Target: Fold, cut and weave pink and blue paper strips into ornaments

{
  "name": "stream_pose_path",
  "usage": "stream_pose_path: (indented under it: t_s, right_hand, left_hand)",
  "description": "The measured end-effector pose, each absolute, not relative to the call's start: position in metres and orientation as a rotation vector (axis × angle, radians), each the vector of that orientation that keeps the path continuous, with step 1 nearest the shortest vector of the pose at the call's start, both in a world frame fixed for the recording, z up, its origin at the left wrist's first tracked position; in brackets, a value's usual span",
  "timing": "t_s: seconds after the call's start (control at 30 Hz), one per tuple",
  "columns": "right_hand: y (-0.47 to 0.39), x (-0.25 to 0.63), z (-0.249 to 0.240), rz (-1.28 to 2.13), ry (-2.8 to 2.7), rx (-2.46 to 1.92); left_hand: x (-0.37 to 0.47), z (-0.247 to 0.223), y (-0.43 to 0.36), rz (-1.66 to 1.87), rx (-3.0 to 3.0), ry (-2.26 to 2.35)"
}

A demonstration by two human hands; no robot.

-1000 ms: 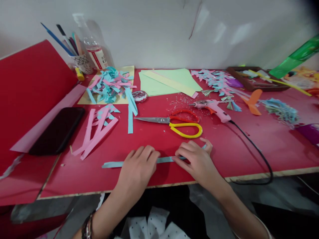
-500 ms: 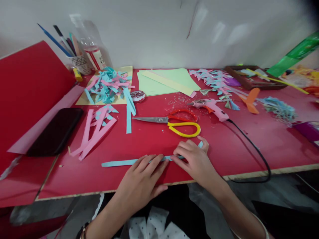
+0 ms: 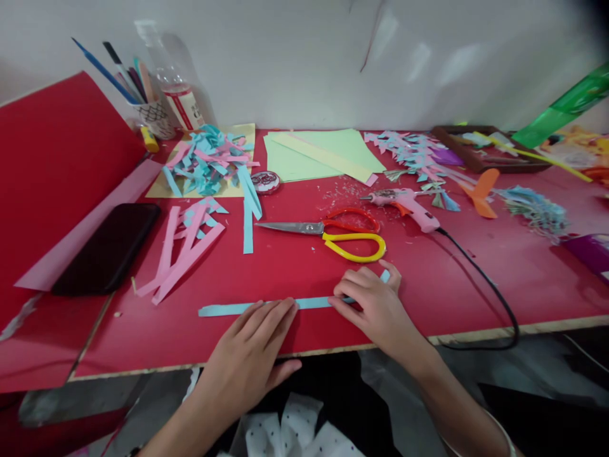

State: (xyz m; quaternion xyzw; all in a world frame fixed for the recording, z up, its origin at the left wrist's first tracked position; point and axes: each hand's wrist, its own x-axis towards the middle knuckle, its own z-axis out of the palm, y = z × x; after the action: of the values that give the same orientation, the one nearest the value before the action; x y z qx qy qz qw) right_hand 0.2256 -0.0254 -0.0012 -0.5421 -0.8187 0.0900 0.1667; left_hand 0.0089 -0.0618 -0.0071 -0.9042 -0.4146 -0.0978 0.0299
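Observation:
A long light-blue paper strip (image 3: 314,303) lies crosswise near the front edge of the red table. Flat across its middle rests my left hand (image 3: 259,333), fingers stretched out and thumb apart. At the strip's right part, my right hand (image 3: 368,298) has its fingers curled and pinched on the paper; a short blue end sticks out past them. Just beyond my hands lie scissors (image 3: 311,228) with one red and one yellow handle loop, blades pointing left. Several pink paper strips (image 3: 190,260) lie to the left, and a folded blue strip (image 3: 248,216) lies behind the scissors' tip.
A pink glue gun (image 3: 409,206) trails a black cord off the front edge. A black phone (image 3: 109,251) lies at the left. Behind are a heap of blue and pink paper pieces (image 3: 204,158), green sheets (image 3: 304,168), a brown tray (image 3: 504,166) and a pen cup (image 3: 157,120).
My left hand has slid left along the blue strip, uncovering more of it between my hands. My right hand keeps its hold at nearly the same place.

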Motion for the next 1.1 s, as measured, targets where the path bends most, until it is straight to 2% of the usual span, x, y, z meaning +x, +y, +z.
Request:
stream_pose_path:
  t_s: [0.43, 0.67, 0.83, 1.1]
  right_hand:
    - [-0.028, 0.225, -0.002, 0.147, -2.344, -1.505]
    - [-0.034, 0.224, -0.001, -0.035, -2.32, -1.395]
    - [-0.042, 0.212, -0.002, -0.097, -2.329, -1.342]
    - [-0.042, 0.189, -0.003, 0.233, -2.42, -1.254]
  left_hand:
    - [-0.023, -0.003, -0.072, -0.32, -2.701, -1.403]
    - [0.0, 0.002, -0.044, -0.502, -2.658, -1.506]
    - [0.011, -0.002, -0.04, -0.457, -2.786, -1.416]
    - [0.005, -0.002, -0.042, -0.53, -2.815, -1.59]
